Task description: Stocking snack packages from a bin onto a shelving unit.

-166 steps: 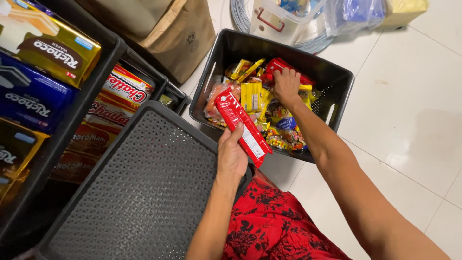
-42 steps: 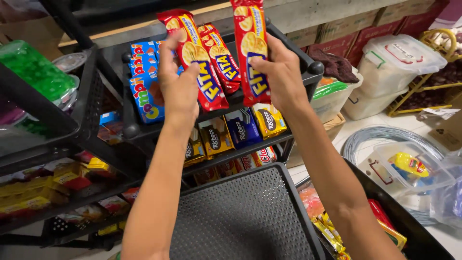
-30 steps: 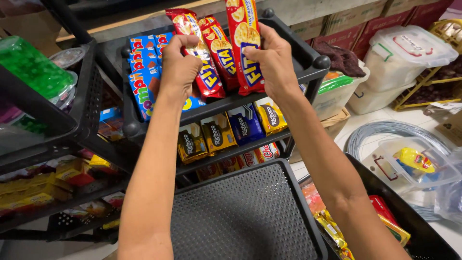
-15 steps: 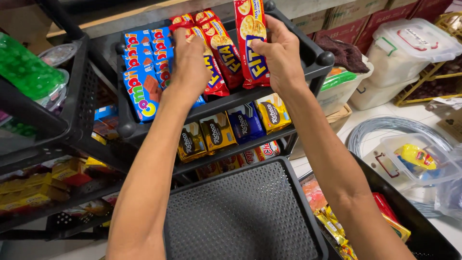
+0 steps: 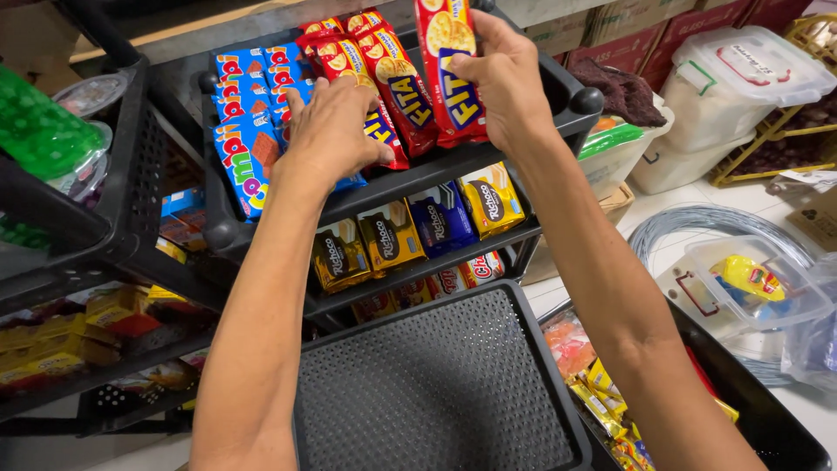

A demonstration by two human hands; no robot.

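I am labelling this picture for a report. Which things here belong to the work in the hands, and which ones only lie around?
In use:
- left hand on the red cracker packs
- right hand holding a red cracker pack
- top shelf tray

Lying about:
- blue biscuit packs
- wafer boxes
- empty black tray
- clear lidded tubs

Left hand (image 5: 336,131) flat, right hand (image 5: 506,78) gripping.

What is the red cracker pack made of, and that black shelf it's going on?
The red cracker pack in the right hand looks like thin glossy plastic film: it shines and crinkles. The black shelf seems to be hard matte plastic, with moulded rounded corners and a dull, even surface.
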